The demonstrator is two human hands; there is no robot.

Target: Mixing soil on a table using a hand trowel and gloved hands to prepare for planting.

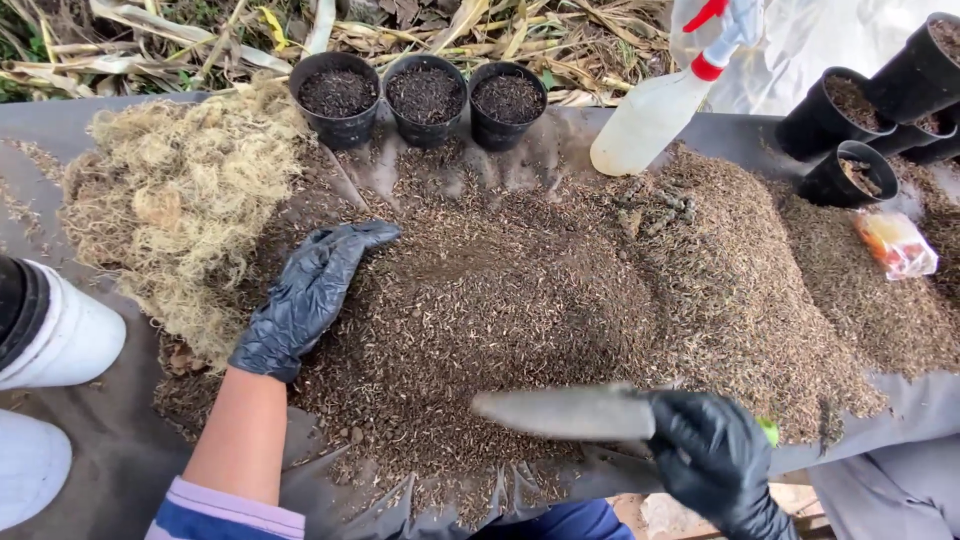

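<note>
My left hand (305,295), in a black glove, lies flat with fingers together on a wide heap of brown potting mix (520,300) spread over a grey sheet (110,460). My right hand (715,460), also black-gloved, grips a metal trowel (565,412) with its blade pointing left just above the near edge of the heap. Three black pots (425,95) filled with dark mix stand in a row at the far edge of the heap.
A mound of pale dry moss (175,195) lies left of the heap. A spray bottle (665,100) leans at the back right, beside several black pots (860,125). A small plastic packet (895,243) lies right. White boots (55,335) stand at left.
</note>
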